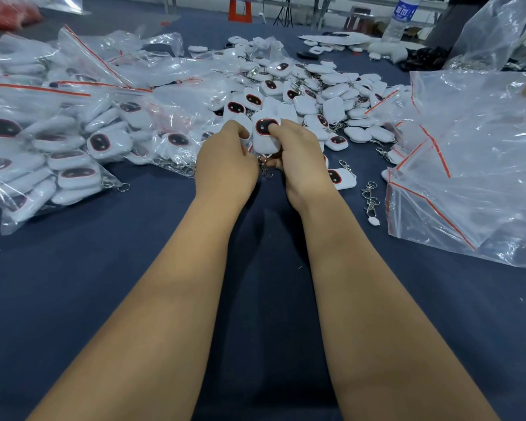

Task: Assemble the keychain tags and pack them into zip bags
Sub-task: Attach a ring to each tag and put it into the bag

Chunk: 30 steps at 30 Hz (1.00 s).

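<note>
A white keychain tag (264,138) with a dark red-rimmed oval face is held upright between both hands at the table's middle. My right hand (298,159) grips it, thumb on the oval face. My left hand (225,162) curls around its left side. A metal clasp (264,170) hangs below the tag between my hands; which fingers hold it is hidden. Behind lies a heap of loose white tags (316,95). Another tag (342,177) lies just right of my right wrist.
Filled zip bags of tags (52,141) cover the left on the dark blue table (104,284). Empty clear zip bags with red strips (468,177) pile up on the right. Loose metal clasps (370,197) lie beside them. A water bottle (400,18) stands at the back.
</note>
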### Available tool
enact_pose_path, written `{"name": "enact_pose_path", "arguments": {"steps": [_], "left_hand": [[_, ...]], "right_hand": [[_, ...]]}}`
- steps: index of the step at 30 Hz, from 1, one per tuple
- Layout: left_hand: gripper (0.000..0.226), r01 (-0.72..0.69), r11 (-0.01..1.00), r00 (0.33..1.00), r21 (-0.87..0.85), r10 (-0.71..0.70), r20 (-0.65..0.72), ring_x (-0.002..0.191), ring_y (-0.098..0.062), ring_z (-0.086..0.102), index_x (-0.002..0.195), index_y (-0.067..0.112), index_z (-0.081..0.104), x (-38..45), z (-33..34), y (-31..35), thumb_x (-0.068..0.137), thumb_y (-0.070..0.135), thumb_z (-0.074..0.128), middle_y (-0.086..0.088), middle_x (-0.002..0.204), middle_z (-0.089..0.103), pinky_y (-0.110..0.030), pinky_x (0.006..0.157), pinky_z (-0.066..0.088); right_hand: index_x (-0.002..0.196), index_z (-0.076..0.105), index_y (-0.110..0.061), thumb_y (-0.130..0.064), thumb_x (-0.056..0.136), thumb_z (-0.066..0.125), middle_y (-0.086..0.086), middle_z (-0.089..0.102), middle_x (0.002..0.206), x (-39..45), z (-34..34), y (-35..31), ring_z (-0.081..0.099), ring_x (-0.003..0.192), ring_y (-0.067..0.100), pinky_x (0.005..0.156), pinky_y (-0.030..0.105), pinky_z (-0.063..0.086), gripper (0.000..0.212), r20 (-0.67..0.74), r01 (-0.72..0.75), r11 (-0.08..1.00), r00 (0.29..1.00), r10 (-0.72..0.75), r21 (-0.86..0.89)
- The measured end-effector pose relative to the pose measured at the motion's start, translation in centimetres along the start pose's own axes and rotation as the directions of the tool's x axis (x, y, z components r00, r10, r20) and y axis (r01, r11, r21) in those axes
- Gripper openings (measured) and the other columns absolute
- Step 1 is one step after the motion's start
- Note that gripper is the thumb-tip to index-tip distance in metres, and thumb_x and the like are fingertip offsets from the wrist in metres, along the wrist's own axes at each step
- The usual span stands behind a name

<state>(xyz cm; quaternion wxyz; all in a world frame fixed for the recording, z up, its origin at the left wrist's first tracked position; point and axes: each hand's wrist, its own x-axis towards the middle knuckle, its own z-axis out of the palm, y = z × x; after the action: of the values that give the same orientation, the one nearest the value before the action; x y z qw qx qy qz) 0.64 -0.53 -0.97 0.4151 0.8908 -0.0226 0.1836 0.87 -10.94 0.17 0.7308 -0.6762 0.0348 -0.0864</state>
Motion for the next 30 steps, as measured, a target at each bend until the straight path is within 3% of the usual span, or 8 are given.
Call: {"name": "enact_pose_path", "arguments": {"steps": [4, 10, 16, 19, 23, 26, 28, 30], "left_hand": [[0.031, 0.009, 1.000, 1.000, -0.015, -0.010, -0.010, 0.093, -0.023, 0.059, 0.118, 0.015, 0.058, 0.1, -0.1, -0.1, 0.088, 0.005, 0.052, 0.002, 0.094, 0.061, -0.033, 0.075, 0.045], [0.036, -0.029, 0.998, 0.999, -0.052, 0.030, 0.030, 0.083, -0.017, 0.056, 0.119, 0.019, 0.055, -0.1, 0.1, -0.2, 0.084, 0.010, 0.062, 0.011, 0.080, 0.054, -0.028, 0.066, 0.038], [0.053, -0.123, 0.992, 0.992, 0.033, 0.123, 0.007, 0.082, -0.030, 0.059, 0.138, 0.017, 0.038, -0.4, -0.4, 0.4, 0.089, 0.013, 0.058, -0.008, 0.088, 0.066, -0.044, 0.072, 0.050], [0.063, -0.106, 0.993, 0.994, 0.060, 0.107, -0.007, 0.077, -0.030, 0.059, 0.140, 0.020, 0.033, -0.5, -0.5, 0.6, 0.082, 0.004, 0.053, -0.007, 0.084, 0.066, -0.042, 0.065, 0.050], [0.060, 0.073, 0.968, 0.993, -0.238, -0.092, -0.073, 0.071, -0.017, 0.063, 0.131, 0.025, 0.037, -0.3, -0.7, 0.7, 0.078, 0.003, 0.054, 0.006, 0.077, 0.066, -0.031, 0.064, 0.051], [0.052, 0.149, 0.845, 0.972, -0.514, -0.221, -0.081, 0.059, -0.005, 0.062, 0.120, 0.027, 0.040, 0.0, -1.0, 0.6, 0.078, 0.003, 0.058, 0.009, 0.075, 0.066, -0.024, 0.056, 0.051], [0.048, 0.145, 0.799, 0.964, -0.583, -0.247, -0.100, 0.057, 0.000, 0.060, 0.118, 0.027, 0.043, 0.1, -1.2, 0.6, 0.079, 0.004, 0.061, 0.009, 0.077, 0.066, -0.019, 0.054, 0.048], [0.045, 0.128, 0.784, 0.964, -0.608, -0.244, -0.111, 0.062, -0.003, 0.062, 0.113, 0.029, 0.045, 0.0, -1.2, 0.8, 0.079, 0.006, 0.063, 0.008, 0.079, 0.068, -0.022, 0.055, 0.049]], "right_hand": [[0.088, 0.057, -0.013, -0.014, 0.092, 0.055, 0.009, 0.044, 0.082, -0.2, 0.4, 0.1, 0.037, 0.075, 0.023, 0.060, 0.033, 0.032, 0.005, -0.003, 0.018, 0.998, 1.000, -0.018, -0.053], [0.077, 0.051, -0.014, -0.013, 0.093, 0.056, 0.010, 0.047, 0.082, -0.1, 0.2, 0.1, 0.045, 0.075, 0.022, 0.055, 0.025, 0.041, 0.018, -0.034, -0.001, 0.998, 0.999, 0.003, 0.060], [0.084, 0.056, -0.010, 0.002, 0.094, 0.050, 0.009, 0.061, 0.083, 0.1, -0.3, -0.7, 0.061, 0.068, 0.017, 0.069, 0.027, 0.056, 0.017, -0.129, 0.036, 0.929, 0.992, 0.012, 0.368], [0.084, 0.051, -0.006, 0.009, 0.094, 0.047, 0.015, 0.061, 0.086, 0.0, -0.2, -1.0, 0.066, 0.083, 0.029, 0.083, 0.033, 0.058, 0.018, -0.088, 0.025, 0.857, 0.996, 0.024, 0.514], [0.087, 0.050, -0.005, 0.010, 0.095, 0.044, 0.014, 0.063, 0.084, -0.1, -0.2, -0.9, 0.064, 0.090, 0.030, 0.093, 0.039, 0.055, 0.018, 0.016, -0.019, 0.780, 1.000, 0.011, 0.625], [0.094, 0.051, -0.004, 0.007, 0.096, 0.045, 0.012, 0.065, 0.087, 0.0, 0.1, -0.6, 0.066, 0.086, 0.024, 0.088, 0.034, 0.057, 0.013, 0.049, -0.035, 0.825, 0.999, 0.008, 0.564], [0.099, 0.053, -0.005, 0.005, 0.095, 0.049, 0.010, 0.065, 0.090, 0.1, 0.4, -0.3, 0.065, 0.081, 0.018, 0.083, 0.029, 0.057, 0.012, -0.001, -0.014, 0.926, 1.000, 0.016, 0.377], [0.103, 0.056, -0.007, 0.002, 0.091, 0.055, 0.008, 0.066, 0.090, 0.1, 0.6, 0.1, 0.064, 0.081, 0.017, 0.081, 0.031, 0.055, 0.016, -0.058, 0.014, 0.991, 0.998, -0.007, 0.135]]}}
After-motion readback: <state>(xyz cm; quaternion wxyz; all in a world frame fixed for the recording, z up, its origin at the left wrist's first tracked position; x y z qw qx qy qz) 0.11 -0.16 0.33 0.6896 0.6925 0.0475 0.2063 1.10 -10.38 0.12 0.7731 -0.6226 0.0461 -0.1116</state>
